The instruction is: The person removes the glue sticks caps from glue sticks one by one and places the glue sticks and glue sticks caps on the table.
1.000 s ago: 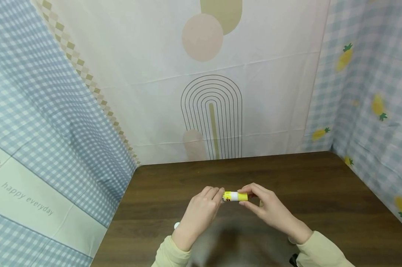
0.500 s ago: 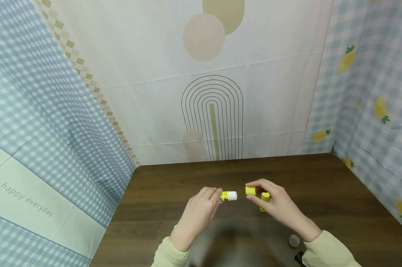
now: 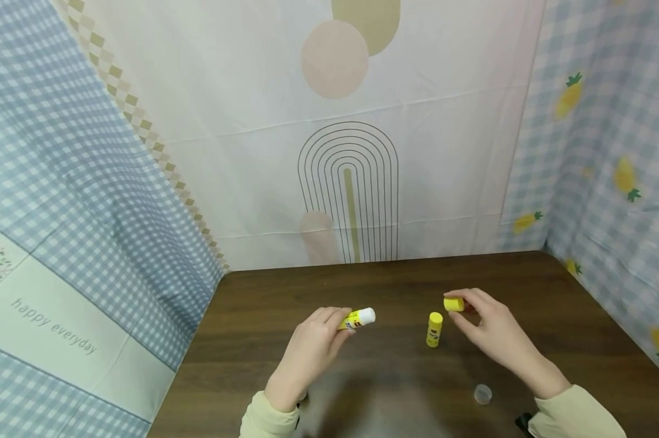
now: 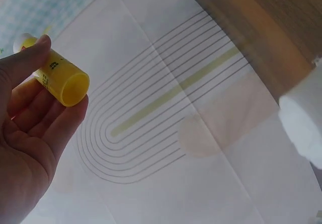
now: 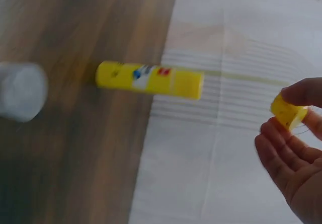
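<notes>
My left hand [image 3: 311,347] grips an uncapped glue stick [image 3: 358,318] above the table, its white end tilted up to the right. In the left wrist view the yellow barrel [image 4: 60,75] of that stick lies between thumb and fingers, hollow bottom toward the camera. My right hand [image 3: 496,328] pinches the yellow cap [image 3: 453,304] between thumb and fingers, well apart from the stick. The right wrist view shows the same cap [image 5: 288,112] at the fingertips. Between the hands a second, capped glue stick [image 3: 434,330] stands upright on the table.
A small clear round cup [image 3: 483,394] sits on the dark wooden table [image 3: 285,292], close to the right forearm. A white cylindrical object [image 4: 304,116] shows at the right edge of the left wrist view. Curtain-like cloth [image 3: 252,182] encloses the table's back and sides.
The yellow cap came off the glue stick, and my right hand carried it away to the right. My left hand shifted slightly left with the stick, tilting it. The standing stick came into full view.
</notes>
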Action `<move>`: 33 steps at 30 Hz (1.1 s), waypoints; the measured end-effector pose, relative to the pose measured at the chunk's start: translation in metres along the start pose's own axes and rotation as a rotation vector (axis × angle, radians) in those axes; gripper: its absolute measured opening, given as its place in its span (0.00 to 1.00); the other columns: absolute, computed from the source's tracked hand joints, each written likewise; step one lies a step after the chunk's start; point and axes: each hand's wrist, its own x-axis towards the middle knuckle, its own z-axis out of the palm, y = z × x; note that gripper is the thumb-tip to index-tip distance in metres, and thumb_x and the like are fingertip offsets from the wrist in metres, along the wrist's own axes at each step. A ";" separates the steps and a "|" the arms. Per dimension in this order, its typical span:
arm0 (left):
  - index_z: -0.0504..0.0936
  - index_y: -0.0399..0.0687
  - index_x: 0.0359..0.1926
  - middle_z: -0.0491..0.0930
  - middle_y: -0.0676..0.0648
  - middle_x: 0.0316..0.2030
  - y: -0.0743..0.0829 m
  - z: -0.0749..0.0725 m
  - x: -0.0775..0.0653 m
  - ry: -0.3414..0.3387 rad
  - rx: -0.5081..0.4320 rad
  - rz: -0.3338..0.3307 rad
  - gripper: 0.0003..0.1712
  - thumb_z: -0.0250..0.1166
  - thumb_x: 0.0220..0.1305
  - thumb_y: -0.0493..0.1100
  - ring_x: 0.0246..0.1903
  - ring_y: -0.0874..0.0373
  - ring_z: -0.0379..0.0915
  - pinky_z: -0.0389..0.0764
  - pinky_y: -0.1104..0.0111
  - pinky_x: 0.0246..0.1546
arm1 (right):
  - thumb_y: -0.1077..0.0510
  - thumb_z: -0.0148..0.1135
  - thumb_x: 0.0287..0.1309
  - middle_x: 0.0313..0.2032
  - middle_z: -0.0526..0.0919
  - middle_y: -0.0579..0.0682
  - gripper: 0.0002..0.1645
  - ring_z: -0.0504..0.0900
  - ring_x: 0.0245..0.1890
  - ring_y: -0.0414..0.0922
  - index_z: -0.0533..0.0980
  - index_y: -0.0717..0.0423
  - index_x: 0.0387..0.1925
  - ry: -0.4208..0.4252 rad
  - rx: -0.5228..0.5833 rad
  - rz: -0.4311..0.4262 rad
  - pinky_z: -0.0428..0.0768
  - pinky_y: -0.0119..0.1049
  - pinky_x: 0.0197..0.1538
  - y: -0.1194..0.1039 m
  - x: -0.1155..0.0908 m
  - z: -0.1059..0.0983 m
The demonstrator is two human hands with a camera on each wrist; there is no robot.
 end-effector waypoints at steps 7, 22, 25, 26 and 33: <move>0.84 0.42 0.51 0.85 0.49 0.42 -0.004 -0.002 -0.001 0.021 -0.006 -0.013 0.22 0.77 0.56 0.42 0.42 0.57 0.81 0.83 0.67 0.41 | 0.59 0.70 0.61 0.37 0.81 0.45 0.15 0.76 0.32 0.41 0.79 0.55 0.49 -0.190 -0.062 0.181 0.77 0.38 0.31 0.023 -0.016 0.002; 0.84 0.41 0.50 0.85 0.48 0.41 -0.002 -0.001 0.003 0.016 -0.034 -0.031 0.22 0.78 0.55 0.41 0.41 0.57 0.81 0.83 0.67 0.41 | 0.56 0.73 0.57 0.33 0.84 0.48 0.19 0.76 0.25 0.41 0.78 0.61 0.46 -0.510 -0.141 0.385 0.76 0.43 0.29 0.070 -0.035 0.027; 0.84 0.41 0.50 0.85 0.49 0.41 -0.002 -0.002 0.002 0.012 -0.044 -0.045 0.22 0.78 0.55 0.41 0.41 0.57 0.81 0.83 0.66 0.40 | 0.57 0.73 0.55 0.32 0.83 0.47 0.18 0.76 0.26 0.41 0.78 0.59 0.44 -0.529 -0.140 0.382 0.76 0.43 0.29 0.073 -0.038 0.029; 0.84 0.41 0.50 0.85 0.49 0.42 -0.003 -0.003 0.002 0.011 -0.048 -0.050 0.22 0.78 0.55 0.41 0.41 0.57 0.81 0.83 0.66 0.40 | 0.57 0.74 0.55 0.32 0.83 0.47 0.17 0.76 0.26 0.41 0.79 0.59 0.44 -0.531 -0.136 0.381 0.76 0.43 0.29 0.074 -0.039 0.030; 0.84 0.42 0.50 0.85 0.49 0.40 -0.007 -0.006 -0.001 0.015 -0.069 -0.082 0.22 0.78 0.54 0.41 0.39 0.58 0.81 0.83 0.66 0.38 | 0.58 0.74 0.54 0.31 0.82 0.46 0.15 0.76 0.27 0.41 0.79 0.55 0.41 -0.523 -0.125 0.365 0.76 0.43 0.30 0.078 -0.041 0.038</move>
